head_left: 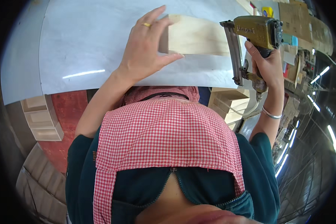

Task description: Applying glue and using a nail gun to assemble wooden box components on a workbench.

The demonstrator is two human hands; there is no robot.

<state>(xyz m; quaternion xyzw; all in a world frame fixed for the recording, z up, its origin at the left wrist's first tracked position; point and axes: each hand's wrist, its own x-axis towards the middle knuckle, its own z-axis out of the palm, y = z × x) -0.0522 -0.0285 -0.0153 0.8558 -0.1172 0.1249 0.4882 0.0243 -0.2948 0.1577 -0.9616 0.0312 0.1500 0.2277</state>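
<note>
On the pale work table a light wooden box (198,35) lies with a smooth, slightly blurred upper face. My left hand (147,46), a gold ring on one finger, spans its left end. The thumb lies along the near edge and a fingertip meets the far left corner; the other fingers are spread. To the right, my right hand (268,65) is wrapped round the handle of a gold and black pneumatic staple gun (254,31). The gun's long magazine stands beside the box's right end. Whether its nose touches the box I cannot tell.
The pale table (89,48) reaches close to my checked apron (168,134). Below its edge, wooden boxes (229,102) stand at right and a wooden compartment piece (41,117) at left. An air hose (246,112) hangs below the gun. Cardboard (296,18) is stacked at far right.
</note>
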